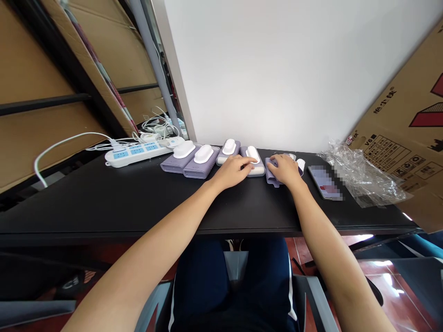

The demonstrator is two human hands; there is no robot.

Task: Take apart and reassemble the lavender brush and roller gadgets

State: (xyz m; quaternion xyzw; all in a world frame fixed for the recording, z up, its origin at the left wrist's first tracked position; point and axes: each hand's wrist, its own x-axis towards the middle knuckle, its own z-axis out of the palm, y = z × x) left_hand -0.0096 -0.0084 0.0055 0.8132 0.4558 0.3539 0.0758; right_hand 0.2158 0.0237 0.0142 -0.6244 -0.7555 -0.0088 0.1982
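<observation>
My left hand [233, 171] reaches forward, thumb and index finger apart. Its fingertips are at a purple-and-white block [256, 171] with a white oval piece [252, 153] on top; whether they press on it I cannot tell. Just behind that hand lies a similar block [224, 159] with its own white oval piece [229, 146]. My right hand [285, 168] is closed over a purple sleeve-like case [273, 179], its fingers curled down and partly hidden. White pieces [300, 165] show beside and behind it. Further left, two purple blocks [195, 171] sit side by side, each topped with a white oval piece.
A white power strip [136, 152] with plugs and tangled cables lies at the back left of the black table [138, 198]. To the right are a phone [325, 183], crumpled clear plastic [367, 175] and a large cardboard box [408, 115]. A white wall [277, 69] rises behind.
</observation>
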